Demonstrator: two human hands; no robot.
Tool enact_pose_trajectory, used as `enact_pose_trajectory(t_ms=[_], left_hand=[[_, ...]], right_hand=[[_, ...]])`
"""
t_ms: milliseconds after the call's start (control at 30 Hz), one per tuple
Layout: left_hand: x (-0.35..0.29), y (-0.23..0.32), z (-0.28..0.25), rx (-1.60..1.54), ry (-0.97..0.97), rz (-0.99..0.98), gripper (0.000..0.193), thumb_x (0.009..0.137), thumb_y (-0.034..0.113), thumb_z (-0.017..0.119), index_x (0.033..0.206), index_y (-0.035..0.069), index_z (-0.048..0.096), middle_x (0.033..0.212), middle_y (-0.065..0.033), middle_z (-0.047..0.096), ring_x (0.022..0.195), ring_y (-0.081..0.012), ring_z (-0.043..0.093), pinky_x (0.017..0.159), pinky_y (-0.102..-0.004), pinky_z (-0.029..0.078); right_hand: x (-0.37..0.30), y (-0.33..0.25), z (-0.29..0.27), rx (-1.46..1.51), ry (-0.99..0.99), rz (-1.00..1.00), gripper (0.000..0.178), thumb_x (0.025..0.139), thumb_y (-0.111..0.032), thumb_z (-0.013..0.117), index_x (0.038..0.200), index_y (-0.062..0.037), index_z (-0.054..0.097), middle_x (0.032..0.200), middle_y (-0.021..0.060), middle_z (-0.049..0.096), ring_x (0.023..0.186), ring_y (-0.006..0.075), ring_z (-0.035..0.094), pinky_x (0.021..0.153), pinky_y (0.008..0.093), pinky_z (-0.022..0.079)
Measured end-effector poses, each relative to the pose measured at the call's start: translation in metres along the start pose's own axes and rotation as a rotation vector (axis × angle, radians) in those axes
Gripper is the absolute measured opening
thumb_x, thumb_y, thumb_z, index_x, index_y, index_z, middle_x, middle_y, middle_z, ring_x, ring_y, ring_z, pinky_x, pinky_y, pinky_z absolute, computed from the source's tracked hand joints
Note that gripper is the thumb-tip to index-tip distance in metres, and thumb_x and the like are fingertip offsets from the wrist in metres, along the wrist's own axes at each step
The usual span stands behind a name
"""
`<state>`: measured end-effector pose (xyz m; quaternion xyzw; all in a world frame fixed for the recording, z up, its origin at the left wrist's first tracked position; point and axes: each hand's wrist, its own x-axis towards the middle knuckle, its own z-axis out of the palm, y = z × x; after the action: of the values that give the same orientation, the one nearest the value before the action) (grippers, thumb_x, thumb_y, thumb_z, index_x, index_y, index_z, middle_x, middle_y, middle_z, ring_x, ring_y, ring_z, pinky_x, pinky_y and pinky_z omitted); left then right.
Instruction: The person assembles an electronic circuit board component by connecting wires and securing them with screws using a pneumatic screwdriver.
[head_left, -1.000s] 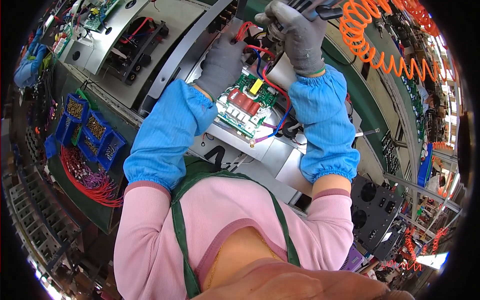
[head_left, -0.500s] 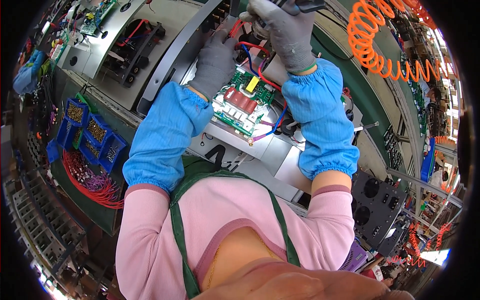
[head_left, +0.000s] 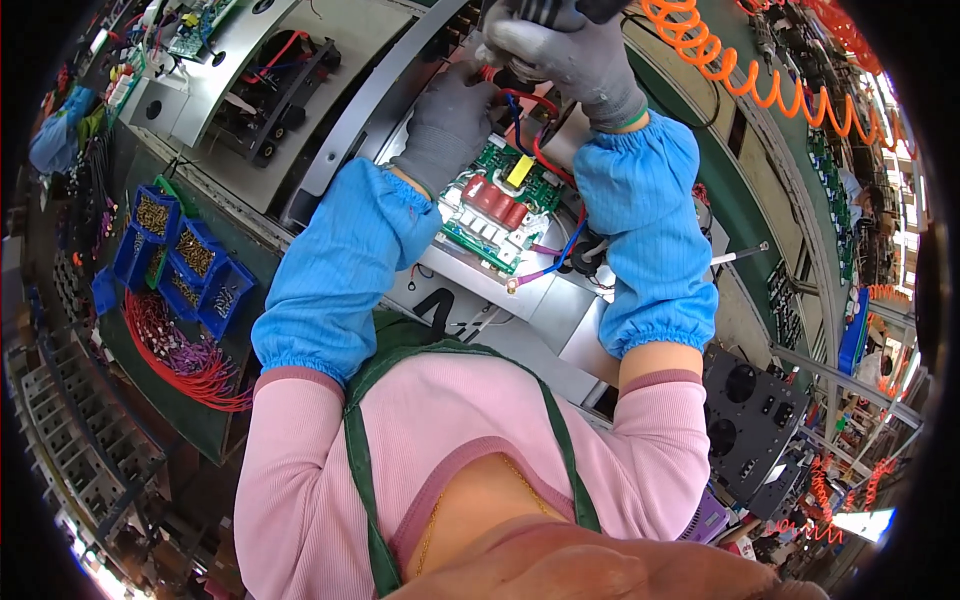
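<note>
My left hand (head_left: 447, 128), in a grey glove, reaches into a metal equipment case (head_left: 560, 305), fingers bent and closed at the red wires (head_left: 487, 73) near its far end. What lies under the fingertips is partly hidden. Beside it, my right hand (head_left: 570, 62), also gloved in grey, is wrapped round a black hand tool (head_left: 540, 10) that looks like a power driver; the top edge cuts it off. Nearer me in the case sits a green circuit board (head_left: 500, 205) with dark red cylindrical parts and a yellow block. Thick red and blue cables (head_left: 572, 240) run along its right side.
Blue bins (head_left: 190, 255) of small screws stand at left, above a bundle of red and purple wires (head_left: 170, 355). Another open chassis (head_left: 270, 110) is at the far left. An orange coiled hose (head_left: 740, 75) hangs at upper right. A black panel (head_left: 755, 410) stands at right.
The case and board sit slightly farther right and lower in view. Both hands keep close together at the far end; the black tool has shifted left and up. The coiled hose appears higher.
</note>
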<state>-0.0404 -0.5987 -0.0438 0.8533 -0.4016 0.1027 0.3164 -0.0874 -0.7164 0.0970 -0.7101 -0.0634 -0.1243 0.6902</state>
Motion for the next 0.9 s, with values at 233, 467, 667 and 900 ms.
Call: enact_pose_trajectory(t_ms=[233,467,667,900], left_hand=[[0.003,0.001,-0.005,0.002,-0.112,-0.035,0.026,0.077,0.024,0.067,0.098,0.008,0.064,0.115,-0.0177,0.054,0.096,-0.0344,0.059,0.081,-0.0427,0.049],[0.002,0.002,-0.005,0.062,-0.110,-0.061,0.026,0.076,0.024,0.069,0.097,0.009,0.065,0.113,-0.0178,0.054,0.096,-0.0336,0.059,0.080,-0.0425,0.050],[0.000,0.002,0.000,0.012,-0.106,-0.060,0.022,0.077,0.023,0.067,0.096,0.013,0.067,0.110,-0.0142,0.055,0.097,-0.0316,0.059,0.080,-0.0419,0.050],[0.000,0.003,-0.001,0.004,-0.085,-0.049,0.024,0.076,0.023,0.068,0.094,0.009,0.065,0.108,-0.0173,0.055,0.093,-0.0332,0.060,0.079,-0.0421,0.050]], right_hand=[[0.005,0.006,0.003,0.074,0.320,0.008,0.033,0.075,-0.005,0.060,0.106,-0.0015,0.052,0.074,0.0044,0.060,0.058,0.0122,0.059,0.051,0.0227,0.046],[-0.002,0.036,-0.019,-0.004,0.218,0.059,0.033,0.075,-0.006,0.061,0.106,-0.0015,0.053,0.074,0.0048,0.062,0.061,0.0122,0.061,0.052,0.0229,0.045],[-0.003,0.011,-0.001,0.088,0.130,0.006,0.039,0.073,-0.008,0.065,0.108,-0.0003,0.051,0.075,0.0061,0.061,0.064,0.0142,0.061,0.054,0.0242,0.047],[-0.009,0.036,-0.024,0.063,0.183,0.040,0.047,0.072,-0.008,0.065,0.116,-0.0008,0.050,0.078,0.0046,0.061,0.062,0.0116,0.059,0.051,0.0221,0.045]])
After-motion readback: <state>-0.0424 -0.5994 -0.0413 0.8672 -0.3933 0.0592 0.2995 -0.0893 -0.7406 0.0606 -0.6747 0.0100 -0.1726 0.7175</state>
